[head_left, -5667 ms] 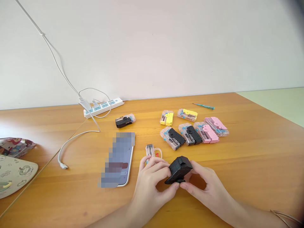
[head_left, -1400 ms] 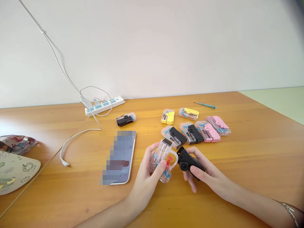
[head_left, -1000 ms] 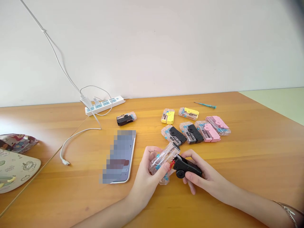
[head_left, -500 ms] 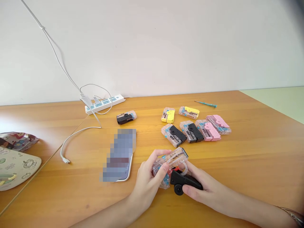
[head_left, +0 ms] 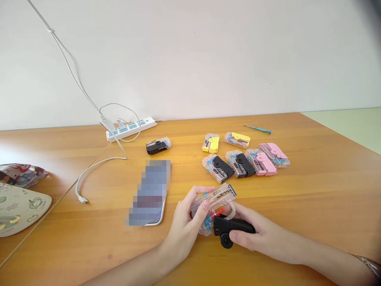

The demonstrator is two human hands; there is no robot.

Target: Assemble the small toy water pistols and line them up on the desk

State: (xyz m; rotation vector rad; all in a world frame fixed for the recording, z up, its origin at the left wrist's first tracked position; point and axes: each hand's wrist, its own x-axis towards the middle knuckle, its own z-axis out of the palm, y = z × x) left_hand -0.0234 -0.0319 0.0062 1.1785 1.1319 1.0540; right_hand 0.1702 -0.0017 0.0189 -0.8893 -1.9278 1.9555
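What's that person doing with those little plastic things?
A person is holding a clear plastic piece with a red part in their left hand. Their right hand holds a black plastic piece with a round wheel. The two pieces are up against each other. On the wooden table nearby lie clear packs with black, yellow or pink parts.

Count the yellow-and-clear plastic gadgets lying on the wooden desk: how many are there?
2. One yellow-and-clear plastic gadget lies at the back of the cluster, and a second yellow-and-clear plastic gadget lies just to its right. None looks hidden.
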